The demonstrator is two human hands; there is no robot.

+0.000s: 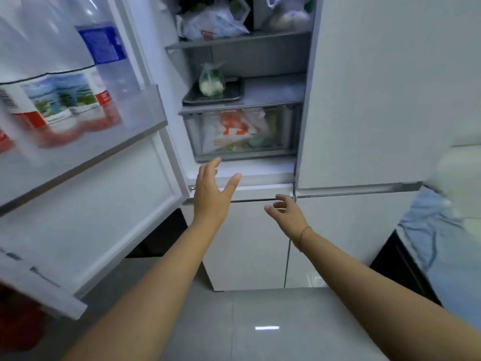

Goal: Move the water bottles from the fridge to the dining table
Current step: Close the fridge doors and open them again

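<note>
The fridge's left door (99, 217) stands open. Its clear door shelf (145, 108) holds water bottles: one with a blue label (102, 44) and a larger one with a red and white scenery label (59, 100). My left hand (212, 191) is raised in front of the fridge's lower edge, fingers spread, holding nothing. My right hand (285, 213) hovers lower and to the right, fingers loosely curled and empty. Both hands are well right of the bottles.
Inside the fridge, bagged food (216, 22) fills the top shelf, a metal tray (213, 96) carries a bag of vegetables, and a clear drawer (242, 131) sits below. The right fridge door (377, 87) is closed. A blue cloth (426, 225) hangs at right. Grey floor tiles (234, 329) lie below.
</note>
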